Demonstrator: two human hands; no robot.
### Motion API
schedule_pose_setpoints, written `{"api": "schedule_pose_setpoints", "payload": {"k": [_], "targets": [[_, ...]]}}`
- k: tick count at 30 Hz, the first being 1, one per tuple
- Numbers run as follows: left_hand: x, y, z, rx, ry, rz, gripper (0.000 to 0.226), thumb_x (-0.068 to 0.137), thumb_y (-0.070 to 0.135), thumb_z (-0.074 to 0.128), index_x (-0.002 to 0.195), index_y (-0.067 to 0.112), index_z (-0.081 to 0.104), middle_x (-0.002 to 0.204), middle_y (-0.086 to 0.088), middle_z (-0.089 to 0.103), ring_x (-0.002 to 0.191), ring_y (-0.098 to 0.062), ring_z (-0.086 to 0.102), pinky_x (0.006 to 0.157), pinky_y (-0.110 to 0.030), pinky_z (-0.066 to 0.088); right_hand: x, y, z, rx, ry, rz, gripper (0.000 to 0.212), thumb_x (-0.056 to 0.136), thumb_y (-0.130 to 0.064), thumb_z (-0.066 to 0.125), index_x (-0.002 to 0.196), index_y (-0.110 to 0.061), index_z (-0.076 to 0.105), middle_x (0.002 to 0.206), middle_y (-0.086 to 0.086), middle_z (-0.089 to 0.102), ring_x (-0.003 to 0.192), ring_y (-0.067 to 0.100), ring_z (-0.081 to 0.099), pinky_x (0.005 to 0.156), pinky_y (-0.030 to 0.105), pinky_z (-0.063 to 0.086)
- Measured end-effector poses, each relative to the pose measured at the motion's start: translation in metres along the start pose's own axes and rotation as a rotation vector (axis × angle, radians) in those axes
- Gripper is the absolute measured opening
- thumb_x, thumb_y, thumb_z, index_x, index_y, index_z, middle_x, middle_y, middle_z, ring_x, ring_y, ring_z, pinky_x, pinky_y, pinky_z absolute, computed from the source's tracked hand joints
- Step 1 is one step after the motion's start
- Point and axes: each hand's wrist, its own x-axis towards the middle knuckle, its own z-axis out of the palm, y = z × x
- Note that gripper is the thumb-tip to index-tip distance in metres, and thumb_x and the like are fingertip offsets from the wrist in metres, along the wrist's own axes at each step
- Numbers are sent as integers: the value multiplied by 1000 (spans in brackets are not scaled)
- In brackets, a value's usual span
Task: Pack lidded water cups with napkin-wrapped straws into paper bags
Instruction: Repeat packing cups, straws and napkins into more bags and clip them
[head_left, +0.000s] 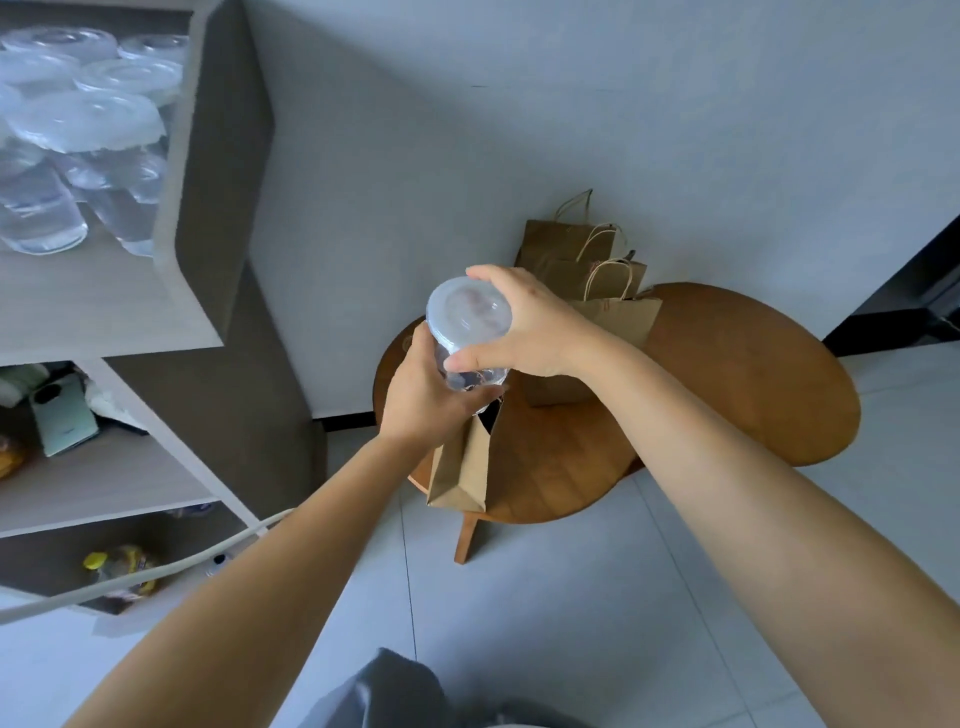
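Clear cup over brown bags, warm wood below.

The cup (470, 332) is see-through with a frosty whitish lid (467, 310); the open paper bag (462, 467) under it is plain kraft brown, same as the bags (582, 260) by the wall, tan handles and all. The tabletop (727, 374) is reddish-brown wood with faint plank lines. Pale grey wall (467, 130), light grey floor tiles (545, 597). The shelf (104, 291) is pale wood grain with clear cups (78, 130), a mint-green box (65, 415) below, a yellow cap (94, 560) lowest.

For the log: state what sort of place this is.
Probably a home room or small drink-packing corner: tiled floor, a low wooden table holding paper bags, and a shelf unit stocked with lidded water cups.
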Motion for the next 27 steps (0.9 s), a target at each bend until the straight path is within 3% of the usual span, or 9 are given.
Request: {"api": "schedule_pose_setpoints", "payload": {"k": [3, 6, 9, 10, 16, 19, 22, 24, 27], "targets": [[16, -6, 16, 2, -52, 12, 81, 69, 31, 83, 134, 23, 36, 123, 11, 54, 108, -6, 53, 81, -11, 44, 15, 17, -4, -18, 40, -8, 100, 62, -46, 83, 144, -30, 28, 138, -1, 33, 125, 15, 33, 91, 25, 30], [30, -36, 32, 144, -96, -80, 81, 65, 41, 80, 134, 22, 41, 128, 6, 51, 120, -10, 45, 94, -24, 43, 32, 38, -2, -40, 114, -5, 100, 62, -42, 84, 144, -28, 29, 139, 2, 34, 129, 19, 30, 100, 30, 30], [35, -63, 43, 341, -147, -210, 31, 83, 16, 60, 114, 15, 61, 115, -1, 60, 111, -18, 54, 84, -24, 44, 49, 60, -5, -17, 206, 37, 96, 62, -41, 84, 142, -27, 33, 140, 1, 34, 129, 19, 32, 102, 33, 32], [38, -68, 47, 345, -152, -230, 26, 86, 10, 52, 109, 14, 65, 111, -2, 63, 106, -20, 57, 80, -23, 44, 56, 67, -6, 0, 234, 51, 94, 62, -41, 84, 141, -27, 35, 139, 0, 35, 128, 19, 33, 100, 32, 34], [69, -66, 65, 594, -298, -267, 25, 95, 10, 38, 95, 9, 63, 94, -11, 65, 86, -28, 61, 70, -33, 50, 87, 86, -13, 52, 275, 77, 92, 61, -39, 86, 138, -28, 38, 134, -3, 36, 125, 16, 36, 97, 31, 38], [74, -65, 73, 786, -347, -236, 22, 99, 20, 41, 91, 12, 60, 96, -8, 64, 91, -27, 60, 78, -33, 44, 95, 91, -13, 90, 295, 68, 89, 62, -35, 86, 137, -27, 39, 129, -6, 35, 124, 15, 36, 96, 28, 37], [80, -67, 79, 922, -414, -338, 39, 92, 52, 49, 105, 17, 61, 108, -4, 62, 111, -27, 54, 108, -48, 26, 105, 97, -19, 97, 311, 42, 90, 60, -36, 87, 136, -26, 40, 124, -11, 33, 121, 13, 37, 93, 27, 38], [81, -72, 84, 928, -468, -453, 73, 77, 71, 55, 126, 16, 52, 126, -5, 55, 128, -31, 42, 112, -60, 11, 111, 99, -23, 106, 321, 17, 92, 57, -41, 86, 136, -25, 41, 124, -10, 33, 118, 11, 36, 92, 25, 36], [81, -79, 90, 995, -508, -482, 118, 62, 84, 55, 148, 11, 23, 151, -10, 31, 144, -38, 14, 112, -63, 1, 121, 102, -26, 110, 294, -27, 95, 54, -46, 82, 136, -24, 40, 127, -9, 35, 118, 11, 36, 92, 26, 38]]}}
